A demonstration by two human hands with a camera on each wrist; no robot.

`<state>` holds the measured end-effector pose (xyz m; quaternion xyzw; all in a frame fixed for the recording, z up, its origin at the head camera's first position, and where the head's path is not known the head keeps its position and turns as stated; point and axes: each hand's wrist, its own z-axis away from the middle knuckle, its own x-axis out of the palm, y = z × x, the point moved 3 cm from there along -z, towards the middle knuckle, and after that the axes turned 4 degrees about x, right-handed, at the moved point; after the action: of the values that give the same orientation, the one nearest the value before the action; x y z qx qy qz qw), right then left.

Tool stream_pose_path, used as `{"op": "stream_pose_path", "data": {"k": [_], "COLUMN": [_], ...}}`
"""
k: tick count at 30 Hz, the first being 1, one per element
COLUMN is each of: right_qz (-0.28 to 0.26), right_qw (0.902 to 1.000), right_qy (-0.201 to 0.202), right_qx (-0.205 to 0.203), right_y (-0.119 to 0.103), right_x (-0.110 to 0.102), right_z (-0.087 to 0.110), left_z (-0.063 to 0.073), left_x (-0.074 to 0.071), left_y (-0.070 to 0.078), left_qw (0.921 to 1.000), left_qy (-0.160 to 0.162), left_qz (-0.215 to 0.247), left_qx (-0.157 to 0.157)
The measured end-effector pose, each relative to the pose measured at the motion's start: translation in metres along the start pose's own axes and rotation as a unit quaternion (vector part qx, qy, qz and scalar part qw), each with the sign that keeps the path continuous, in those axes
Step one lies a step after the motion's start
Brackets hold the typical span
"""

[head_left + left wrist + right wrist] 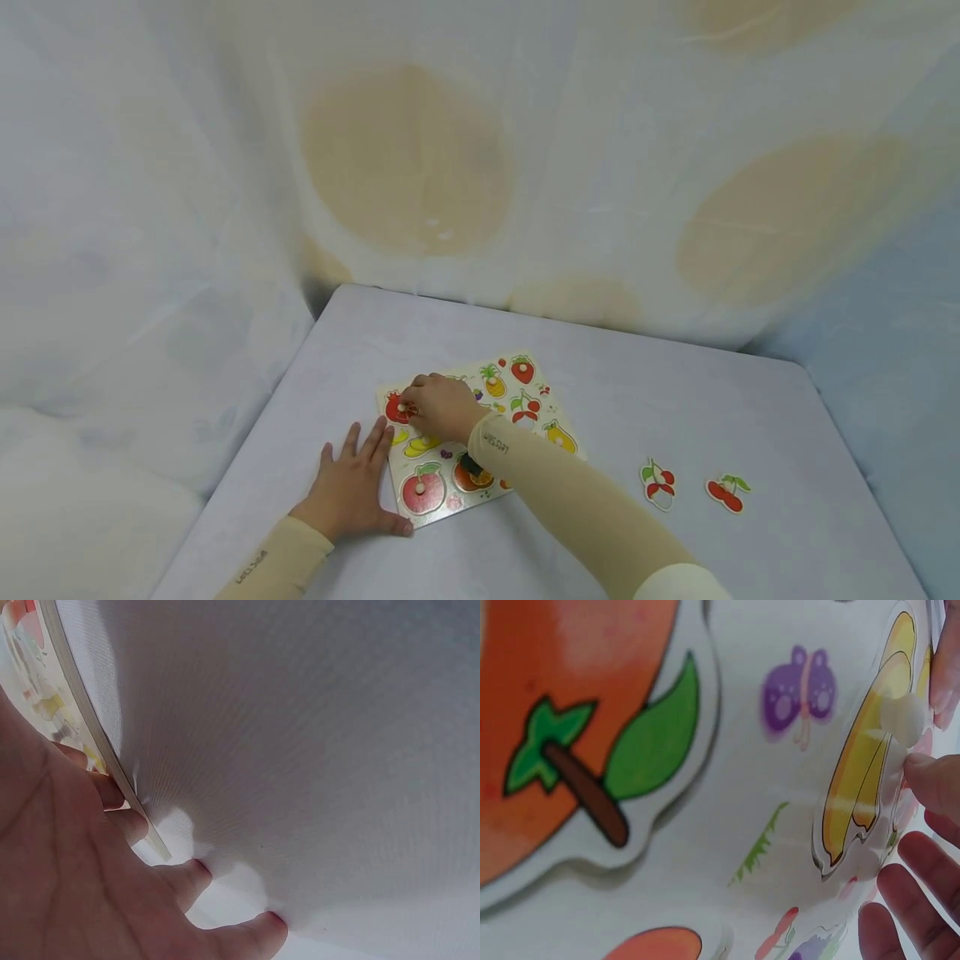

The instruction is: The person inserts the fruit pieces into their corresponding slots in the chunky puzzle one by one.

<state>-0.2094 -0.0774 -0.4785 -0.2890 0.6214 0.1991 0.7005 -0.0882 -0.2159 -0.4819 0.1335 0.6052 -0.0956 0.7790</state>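
A fruit peg-puzzle board (472, 498) lies on the table with knobbed pieces on it. My right hand (444, 407) reaches over its upper left part, and its fingers pinch at the knob of the red pomegranate piece (393, 409). In the right wrist view the thumb (930, 780) shows just past the banana piece (855, 780); the pomegranate is hidden there. My left hand (351, 492) is spread flat beside the board, fingertips at its left edge and thumb by the near left corner. Near this corner is the apple piece (422, 495), with an orange piece (463, 478) beside it.
Two loose pieces rest on the table to the right: a red-and-white fruit with a green leaf (658, 485) and red cherries (727, 493). Strawberry (522, 370) and pineapple (493, 383) pieces sit at the board's far side. Pale cloth walls (525, 167) enclose the table.
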Motion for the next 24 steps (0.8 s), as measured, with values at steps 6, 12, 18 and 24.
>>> {"op": "stream_pose_path", "data": {"k": [6,12,18,24], "right_qz": [-0.019,-0.037,-0.044,-0.034], "right_qw": [0.9998,0.9990,0.9987,0.9985], "right_qy": [0.004,0.002,-0.018,-0.029], "right_qx": [0.007,0.024,0.018,0.030], "right_y": [0.005,0.021,0.044,0.075], "right_x": [-0.002,-0.010,-0.028,-0.044], "right_z": [0.003,0.011,0.026,0.052], "left_z": [-0.001,-0.004,-0.006,-0.003], "left_x": [0.003,0.010,0.014,0.006], "left_y": [0.000,-0.005,-0.011,-0.008], "left_qw": [1.0000,1.0000,0.9999,0.9997], "left_qy": [0.002,0.000,-0.005,-0.014], "left_qz": [-0.006,-0.003,0.000,0.011], "left_qx": [-0.001,-0.004,-0.015,-0.018]}}
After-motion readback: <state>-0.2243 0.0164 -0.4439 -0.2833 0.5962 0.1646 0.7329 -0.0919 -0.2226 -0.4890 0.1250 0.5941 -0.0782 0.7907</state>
